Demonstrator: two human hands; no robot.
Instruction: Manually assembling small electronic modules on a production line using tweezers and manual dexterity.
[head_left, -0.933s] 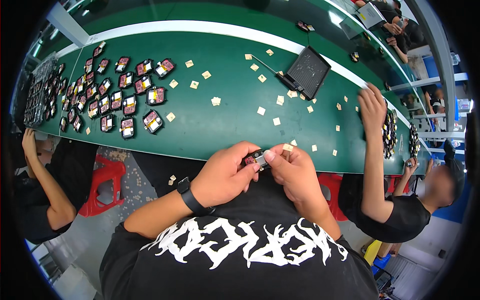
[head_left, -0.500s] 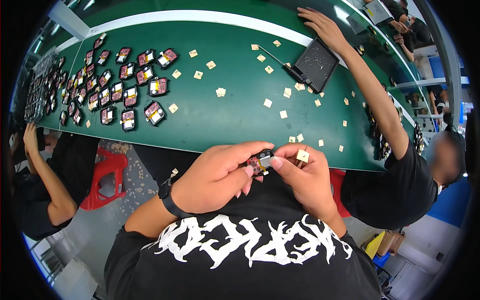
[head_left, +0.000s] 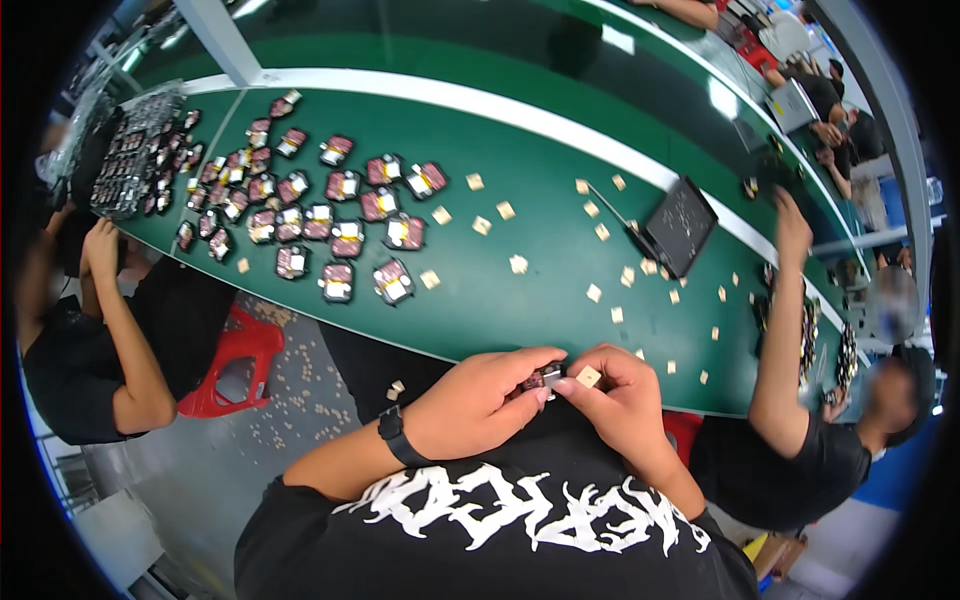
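My left hand (head_left: 478,405) is closed around a small black device housing (head_left: 543,379) with a reddish circuit board in it, held just in front of the table edge. The thumb lies along the near side of the housing, and my fingers hide much of it. Against its right side presses the thumb of my right hand (head_left: 612,392). A small cream paper square (head_left: 588,377) sticks out between that hand's bent fingers and thumb, with its flat face turned up. Whether the square touches the housing, I cannot tell.
Many similar open housings (head_left: 347,238) lie on the green table (head_left: 520,320) at left. Cream squares (head_left: 482,226) are scattered across the middle and right. A black tray (head_left: 680,228) lies at the back right. Co-workers sit on both sides; one's raised hand (head_left: 793,228) is at right.
The whole view has shifted, so the table now appears lower and further right. The right co-worker's hand has drawn away from the black tray. My hands keep hold of the housing and square.
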